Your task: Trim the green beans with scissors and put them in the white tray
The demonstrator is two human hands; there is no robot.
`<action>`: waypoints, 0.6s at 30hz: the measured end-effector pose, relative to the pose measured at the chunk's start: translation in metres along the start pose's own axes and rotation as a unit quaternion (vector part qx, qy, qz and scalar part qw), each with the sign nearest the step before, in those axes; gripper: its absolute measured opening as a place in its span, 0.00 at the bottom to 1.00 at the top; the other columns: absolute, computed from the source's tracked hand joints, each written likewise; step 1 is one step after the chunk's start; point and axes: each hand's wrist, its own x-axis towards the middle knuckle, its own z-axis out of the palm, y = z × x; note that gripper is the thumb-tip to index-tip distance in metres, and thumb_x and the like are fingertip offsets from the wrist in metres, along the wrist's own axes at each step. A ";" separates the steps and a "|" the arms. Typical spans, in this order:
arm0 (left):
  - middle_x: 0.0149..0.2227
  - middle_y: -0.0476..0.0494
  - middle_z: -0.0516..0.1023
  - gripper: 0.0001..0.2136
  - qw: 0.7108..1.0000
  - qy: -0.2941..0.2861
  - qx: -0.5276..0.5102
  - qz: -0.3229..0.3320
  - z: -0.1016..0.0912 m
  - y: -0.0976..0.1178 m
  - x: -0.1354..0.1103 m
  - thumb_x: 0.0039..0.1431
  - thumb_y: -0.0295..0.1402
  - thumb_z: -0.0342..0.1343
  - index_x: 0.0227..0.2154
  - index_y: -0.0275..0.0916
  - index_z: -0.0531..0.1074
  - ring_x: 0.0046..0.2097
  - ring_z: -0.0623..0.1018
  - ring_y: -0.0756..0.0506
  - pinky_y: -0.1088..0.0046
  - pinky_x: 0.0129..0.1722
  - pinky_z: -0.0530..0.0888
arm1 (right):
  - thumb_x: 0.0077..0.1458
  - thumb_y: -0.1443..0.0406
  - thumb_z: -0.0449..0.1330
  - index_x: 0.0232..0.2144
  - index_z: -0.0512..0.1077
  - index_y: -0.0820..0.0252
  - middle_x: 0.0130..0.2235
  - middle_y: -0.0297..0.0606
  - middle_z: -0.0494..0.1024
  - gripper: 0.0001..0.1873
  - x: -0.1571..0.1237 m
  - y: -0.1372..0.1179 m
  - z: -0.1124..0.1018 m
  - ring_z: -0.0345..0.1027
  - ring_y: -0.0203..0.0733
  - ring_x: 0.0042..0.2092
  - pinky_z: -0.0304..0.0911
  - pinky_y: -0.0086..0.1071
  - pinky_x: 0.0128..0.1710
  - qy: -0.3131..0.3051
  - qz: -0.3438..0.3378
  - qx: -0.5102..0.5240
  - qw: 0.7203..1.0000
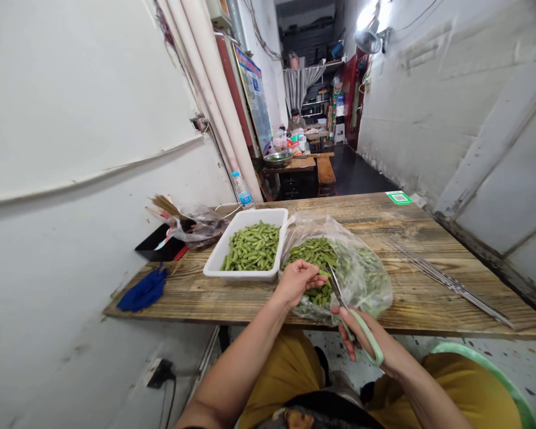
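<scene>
My left hand (298, 281) is over the open clear plastic bag (370, 277), thumb and fingers pinched on a green soybean pod (323, 273). My right hand (361, 328) grips scissors (367, 338) with pale green handles. Their metal blades point up and away, close to the fingertips of my left hand, and look slightly apart. Inside the bag lies a heap of green pods (313, 250), partly covered by the plastic and my hands. Left of the bag, touching it, a white plastic tub (209, 266) contains many pods (254, 245).
A wooden table (429, 304) carries metal skewers (451, 285) at right and a QR-code card (399, 198) at the far edge. At left are a blue cloth (143, 290), a black box (152, 243) and a water bottle (243, 192). Another person (296, 122) sits farther back.
</scene>
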 end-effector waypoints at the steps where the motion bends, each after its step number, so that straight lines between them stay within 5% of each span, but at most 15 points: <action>1: 0.22 0.43 0.77 0.14 1.000 -0.003 -0.001 0.000 0.001 0.000 -0.001 0.46 0.32 0.64 0.25 0.34 0.62 0.28 0.79 0.49 0.78 0.29 0.74 | 0.53 0.45 0.52 0.20 0.61 0.59 0.19 0.27 0.64 0.25 0.001 0.001 0.000 0.57 0.30 0.18 0.56 0.25 0.17 0.001 -0.002 0.002 1.000; 9: 0.22 0.45 0.77 0.15 1.000 0.002 0.011 0.019 0.004 -0.009 -0.008 0.46 0.36 0.63 0.24 0.36 0.61 0.31 0.79 0.47 0.72 0.33 0.75 | 0.48 0.46 0.56 0.23 0.61 0.58 0.16 0.23 0.62 0.22 0.005 0.000 0.006 0.53 0.29 0.13 0.53 0.24 0.10 0.014 0.048 0.046 0.998; 12: 0.26 0.45 0.77 0.11 0.974 0.113 0.126 0.149 -0.019 0.005 -0.004 0.50 0.37 0.59 0.28 0.37 0.64 0.33 0.79 0.46 0.68 0.36 0.75 | 0.46 0.47 0.59 0.27 0.63 0.58 0.17 0.23 0.63 0.21 0.004 0.000 0.004 0.53 0.29 0.13 0.54 0.24 0.09 0.018 0.059 0.088 0.994; 13: 0.29 0.44 0.77 0.09 0.940 0.185 0.189 0.217 -0.031 0.015 -0.001 0.51 0.36 0.57 0.30 0.37 0.65 0.34 0.78 0.46 0.66 0.38 0.74 | 0.47 0.48 0.59 0.29 0.64 0.58 0.17 0.24 0.64 0.20 0.002 0.000 0.002 0.54 0.29 0.14 0.55 0.24 0.10 0.017 0.057 0.104 0.993; 15: 0.38 0.41 0.77 0.09 0.819 0.330 0.332 0.332 -0.058 0.039 0.006 0.53 0.34 0.55 0.36 0.37 0.67 0.41 0.77 0.44 0.63 0.45 0.72 | 0.49 0.48 0.59 0.34 0.66 0.58 0.19 0.25 0.64 0.20 -0.001 0.002 -0.003 0.56 0.30 0.16 0.57 0.25 0.12 0.012 0.062 0.141 0.988; 18: 0.51 0.34 0.70 0.14 0.678 0.373 0.512 0.373 -0.081 0.064 0.015 0.51 0.29 0.55 0.43 0.36 0.69 0.55 0.67 0.38 0.56 0.55 0.62 | 0.52 0.48 0.56 0.35 0.67 0.59 0.20 0.27 0.65 0.21 -0.004 0.005 -0.011 0.56 0.30 0.16 0.56 0.25 0.14 0.013 0.090 0.212 0.973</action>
